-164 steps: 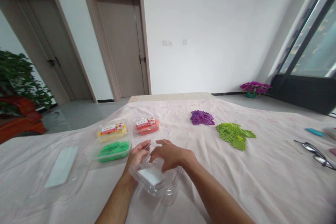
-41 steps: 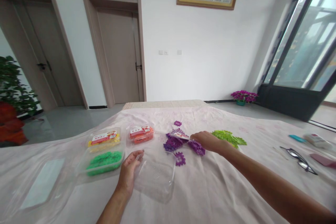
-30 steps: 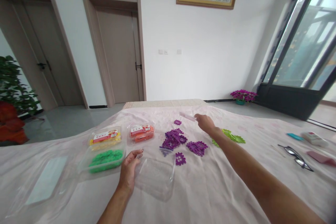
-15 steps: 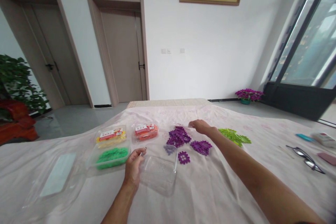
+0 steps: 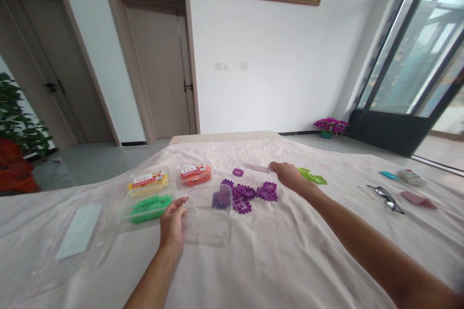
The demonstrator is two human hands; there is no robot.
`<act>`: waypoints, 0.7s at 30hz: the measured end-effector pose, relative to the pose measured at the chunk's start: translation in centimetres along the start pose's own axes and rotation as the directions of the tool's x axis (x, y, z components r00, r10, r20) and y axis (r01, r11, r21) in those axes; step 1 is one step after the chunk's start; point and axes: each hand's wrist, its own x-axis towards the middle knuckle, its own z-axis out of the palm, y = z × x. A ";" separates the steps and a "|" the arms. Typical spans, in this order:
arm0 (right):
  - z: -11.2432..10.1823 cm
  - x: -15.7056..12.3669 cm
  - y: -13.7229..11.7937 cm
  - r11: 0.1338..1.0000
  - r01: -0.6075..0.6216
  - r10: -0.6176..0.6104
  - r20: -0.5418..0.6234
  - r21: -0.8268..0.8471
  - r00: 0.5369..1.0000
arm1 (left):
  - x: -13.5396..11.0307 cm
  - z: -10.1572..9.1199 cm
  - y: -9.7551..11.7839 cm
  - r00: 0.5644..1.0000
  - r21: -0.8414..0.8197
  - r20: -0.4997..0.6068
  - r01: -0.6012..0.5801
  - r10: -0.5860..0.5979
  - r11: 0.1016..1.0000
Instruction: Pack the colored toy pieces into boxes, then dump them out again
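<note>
My left hand (image 5: pixel 173 222) is closed on the left edge of a clear plastic box (image 5: pixel 207 224), whose open side tilts over the cloth. Through its upper right corner some purple interlocking pieces show. The rest of the purple pieces (image 5: pixel 243 195) lie in a loose pile just right of the box, and a single one (image 5: pixel 238 172) lies farther back. Beyond the pile, my right hand (image 5: pixel 284 174) grips the right end of a thin clear plastic piece (image 5: pixel 258 168), seen nearly edge-on; it looks like a lid.
Left of the box sit tubs of green (image 5: pixel 150 208), yellow (image 5: pixel 148 181) and orange (image 5: pixel 195 175) pieces. A large clear container (image 5: pixel 78 231) lies at far left. Lime-green pieces (image 5: pixel 311 176) lie behind my right forearm, with glasses (image 5: pixel 387 199) and a pink cloth (image 5: pixel 416 199) farther right.
The purple pieces have been spread and shifted towards the box, leaving one behind at the back. The clear piece in my right hand shows more plainly. The camera view has turned slightly right.
</note>
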 end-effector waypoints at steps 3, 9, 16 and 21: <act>0.3 -0.7 0.7 0.982 -0.176 0.177 -0.001 -0.060 0.984 | -0.9 -0.9 0.7 0.999 0.072 -0.051 0.007 -0.003 0.997; 2.2 -3.8 -3.5 0.991 -0.121 0.124 0.050 -0.058 0.991 | -2.1 -2.3 0.4 0.998 0.162 -0.055 -0.018 0.027 0.987; 1.4 -4.8 -5.5 0.997 -0.058 0.058 0.013 0.054 0.998 | -1.5 -3.1 -0.7 0.997 0.158 -0.040 -0.059 0.066 0.986; 1.5 -1.4 -3.9 0.980 -0.182 0.186 -0.045 0.078 0.982 | -1.5 -3.1 -0.8 0.994 0.210 -0.014 -0.106 0.111 0.972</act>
